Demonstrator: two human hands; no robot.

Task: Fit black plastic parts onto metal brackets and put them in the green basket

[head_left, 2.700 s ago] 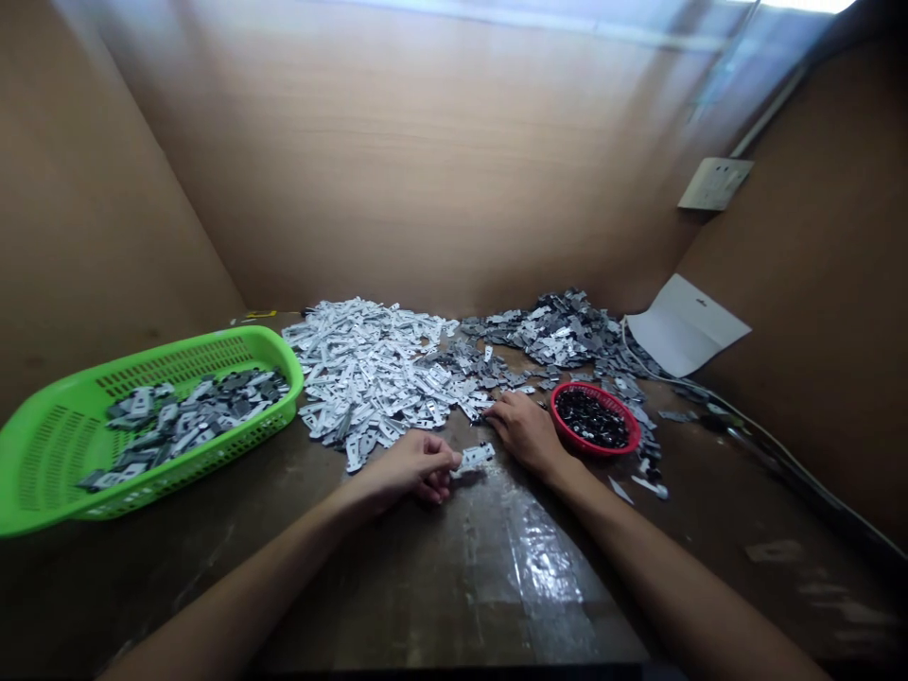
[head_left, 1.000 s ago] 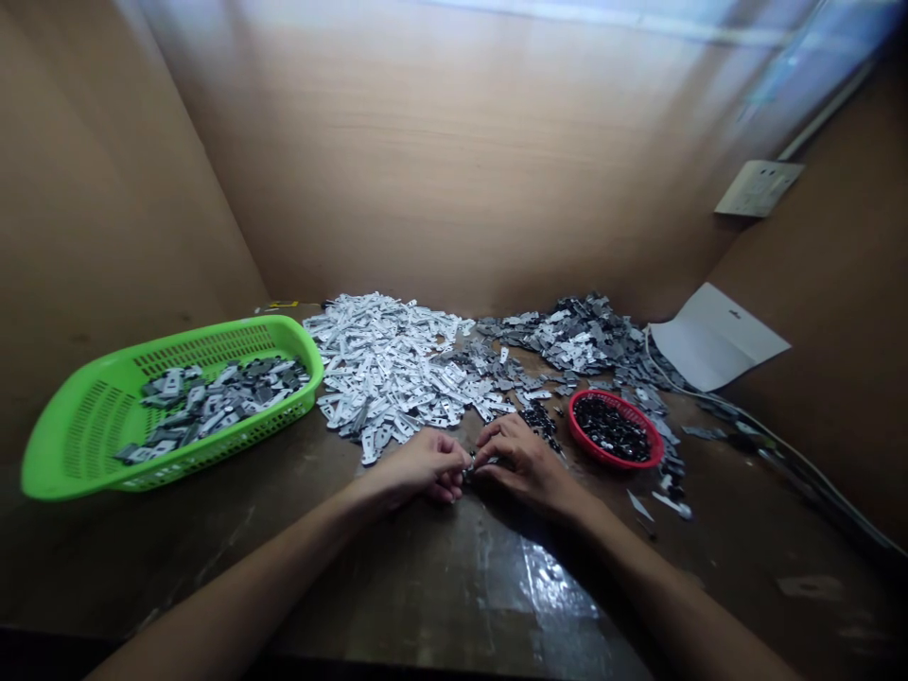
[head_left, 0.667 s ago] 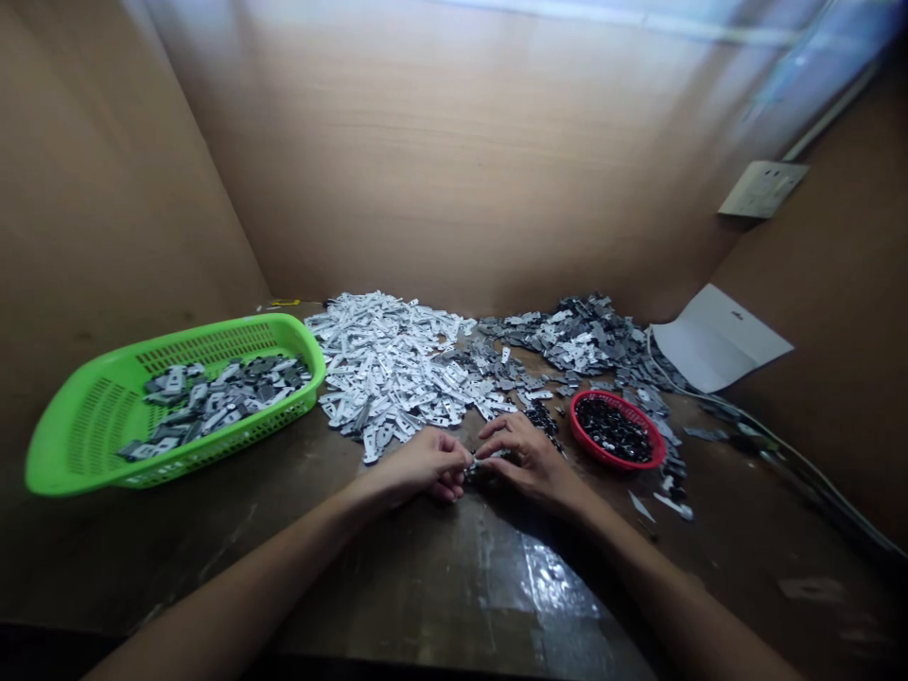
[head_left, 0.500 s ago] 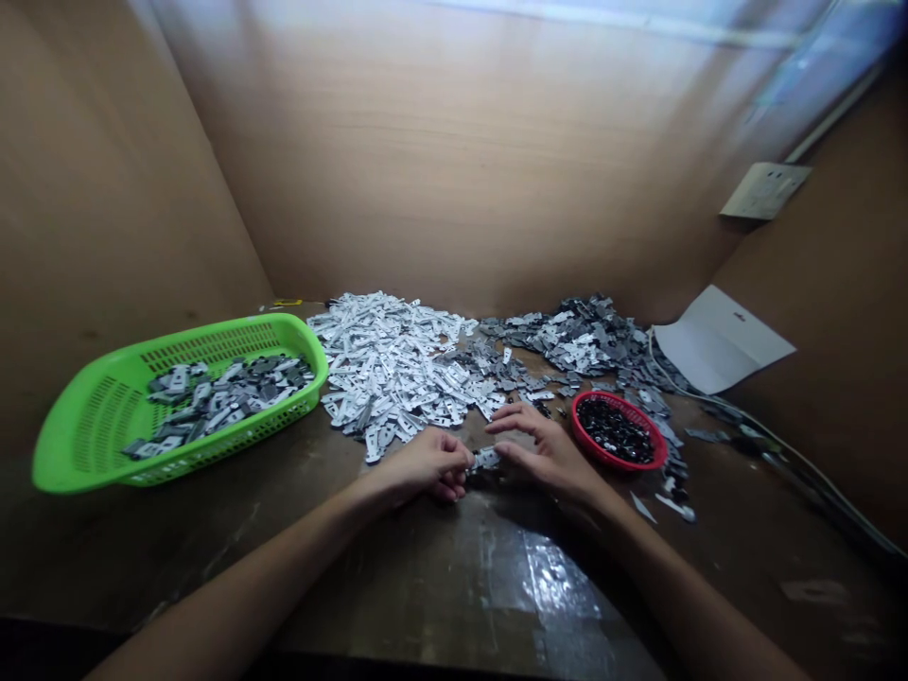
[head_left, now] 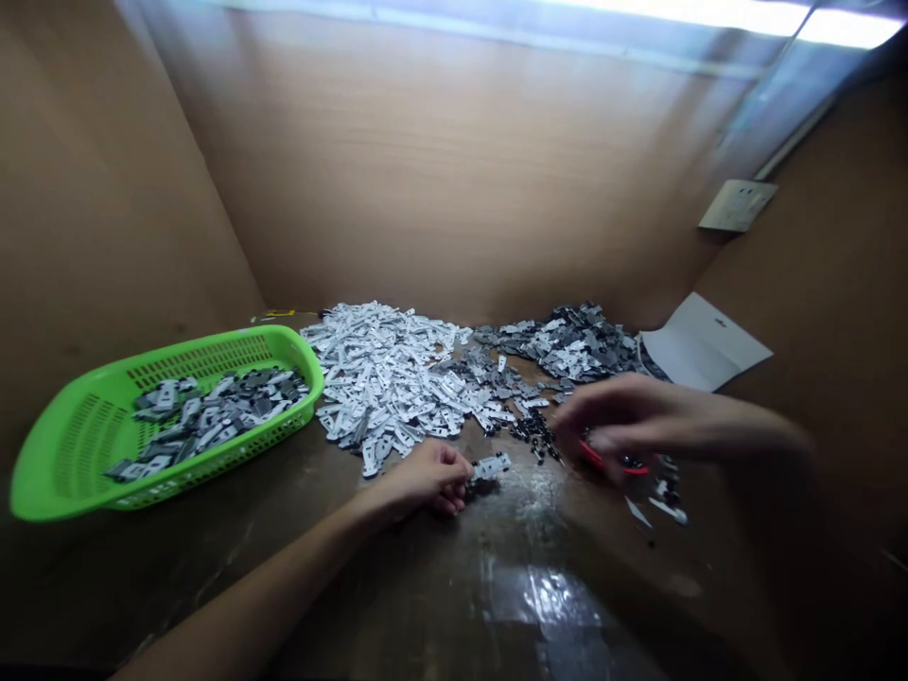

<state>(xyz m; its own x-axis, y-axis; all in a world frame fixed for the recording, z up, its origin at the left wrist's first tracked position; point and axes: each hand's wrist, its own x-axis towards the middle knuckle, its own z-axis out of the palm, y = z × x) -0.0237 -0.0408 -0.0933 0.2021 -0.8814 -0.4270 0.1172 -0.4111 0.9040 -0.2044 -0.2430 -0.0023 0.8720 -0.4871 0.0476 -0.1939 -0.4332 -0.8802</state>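
Observation:
Between the thumb and fingers of my left hand (head_left: pixel 434 476) is a small flat metal plate (head_left: pixel 492 465) with holes, held just above the table. My right hand (head_left: pixel 631 416) hangs over the red basket (head_left: pixel 590 458), smeared by motion; its fingers point down and hide most of the basket. Whether it holds anything does not show. Small black parts (head_left: pixel 537 433) lie scattered left of the basket, and more show inside it. A heap of light metal plates (head_left: pixel 397 378) spreads behind my left hand.
A green basket (head_left: pixel 318 374) with metal pieces stands at the left. Darker metal pieces (head_left: pixel 588 340) are heaped at the back right, by a white card (head_left: pixel 702 345). Wooden panels surround the table (head_left: pixel 397 586), with a socket (head_left: pixel 738 205) on the right one.
My right hand has left the metal plate and moved right, over the red basket. My left hand still holds the plate in nearly the same spot. The view has tilted slightly.

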